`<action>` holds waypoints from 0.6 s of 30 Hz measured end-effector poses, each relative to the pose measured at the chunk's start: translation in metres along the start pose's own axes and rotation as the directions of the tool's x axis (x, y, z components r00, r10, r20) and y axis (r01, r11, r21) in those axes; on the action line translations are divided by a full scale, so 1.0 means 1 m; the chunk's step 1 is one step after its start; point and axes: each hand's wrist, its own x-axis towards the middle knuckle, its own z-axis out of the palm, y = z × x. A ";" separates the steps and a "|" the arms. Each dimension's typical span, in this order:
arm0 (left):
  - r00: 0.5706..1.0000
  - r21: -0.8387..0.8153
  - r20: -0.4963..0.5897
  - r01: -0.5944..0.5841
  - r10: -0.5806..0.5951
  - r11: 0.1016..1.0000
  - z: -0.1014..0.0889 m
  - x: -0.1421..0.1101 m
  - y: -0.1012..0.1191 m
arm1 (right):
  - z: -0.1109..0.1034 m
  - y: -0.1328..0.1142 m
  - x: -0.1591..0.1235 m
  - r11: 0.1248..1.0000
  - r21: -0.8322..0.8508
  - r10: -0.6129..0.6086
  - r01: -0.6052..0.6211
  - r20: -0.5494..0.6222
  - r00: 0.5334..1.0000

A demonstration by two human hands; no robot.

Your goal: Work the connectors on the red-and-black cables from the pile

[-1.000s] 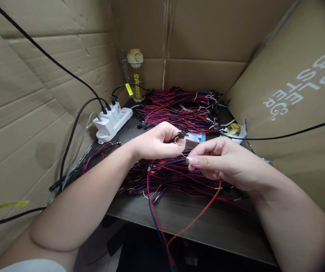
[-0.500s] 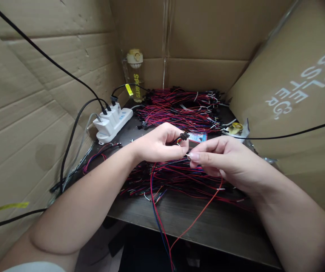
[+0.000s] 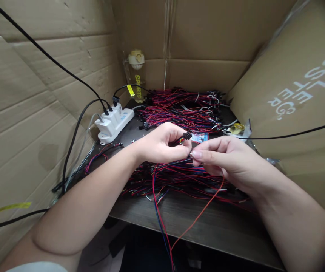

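Note:
My left hand is closed around a wire harness, and its black plug connector sticks out above the index finger. Just to the right, my right hand pinches a small wire end between thumb and forefinger, almost touching the left thumb tip. Red and blue wires drop from below my left hand past the table edge. An orange wire runs down from my right hand and meets them low in the view. Fingers hide most of the held ends.
Bundled red and black wires lie at the back, with another heap beneath my hands. A white power strip and a bottle stand to the left. Cardboard walls enclose the table. A tape roll lies right.
The view has shifted slightly, so everything sits a little further right. My two hands keep nearly the same grip, and the wire end at the right fingertips stays close to the left thumb.

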 end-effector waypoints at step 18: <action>0.987 -0.092 -0.100 0.115 -0.124 0.989 0.001 0.002 0.000 | 0.005 -0.005 0.000 0.999 -0.034 0.014 -0.017 -0.088 0.996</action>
